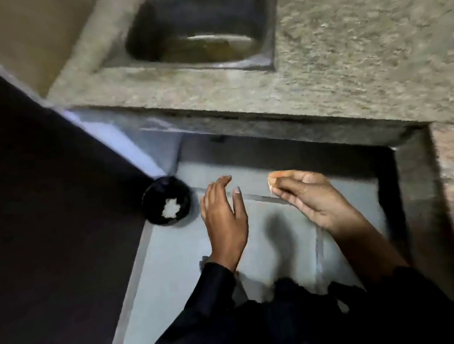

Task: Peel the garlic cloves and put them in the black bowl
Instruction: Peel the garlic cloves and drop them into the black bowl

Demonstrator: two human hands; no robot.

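The right hand [307,199] pinches a small, pale-orange scrap at its fingertips [275,185]; it looks like a garlic clove [272,181] or a piece of its papery skin, though blur keeps me from telling which. Thumb and first fingers are curled together round it and lift it clear of the floor, probably so it can be worked free or carried. The left hand [222,214] holds nothing: its fingers are straight and loosely spread, the palm turned inward. It hovers between the right hand and the bowl, likely ready to help with peeling or to steady the drop. The two hands are near each other but apart, not touching.

Just beside the left hand, on its outer side, sits the black bowl [166,201] on the grey tiled floor [178,255], tucked against a dark surface. Inside it lies a small heap of white pieces [170,206], presumably cloves already peeled, so the task seems partly done. Keeping the bowl low and close makes each transfer short.

Dark sleeves [205,300] cover both forearms. Further out, a speckled stone bench [348,55] overhangs the floor, with a steel sink [269,55] let into it, well apart from the work.
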